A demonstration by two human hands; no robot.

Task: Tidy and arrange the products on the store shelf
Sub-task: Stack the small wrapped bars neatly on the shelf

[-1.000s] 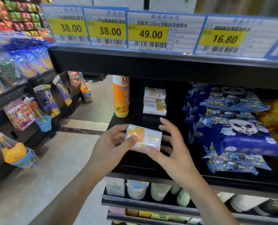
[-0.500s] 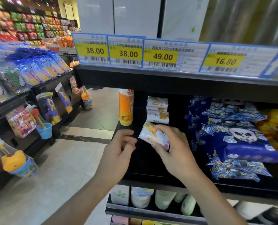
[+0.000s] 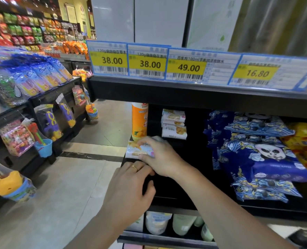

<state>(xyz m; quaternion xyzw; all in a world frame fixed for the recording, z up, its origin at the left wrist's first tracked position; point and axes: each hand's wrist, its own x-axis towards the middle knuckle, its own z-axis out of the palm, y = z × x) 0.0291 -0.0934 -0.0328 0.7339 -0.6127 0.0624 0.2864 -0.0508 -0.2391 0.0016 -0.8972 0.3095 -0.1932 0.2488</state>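
the right hand (image 3: 159,155) has carried the soap pack (image 3: 138,150) to the shelf (image 3: 185,177) corner, gripping it; left hand (image 3: 131,187) let go, loosely curled.

You worked with both arms bare: no sleeve showed on either forearm, and neither wrist carried a watch or a band. Your left hand (image 3: 131,189) wore a thin gold ring (image 3: 134,167) on one finger, a plain narrow band with no stone that could be made out. Your right hand (image 3: 159,157) wore nothing. You had no gloves on, and your nails were short.
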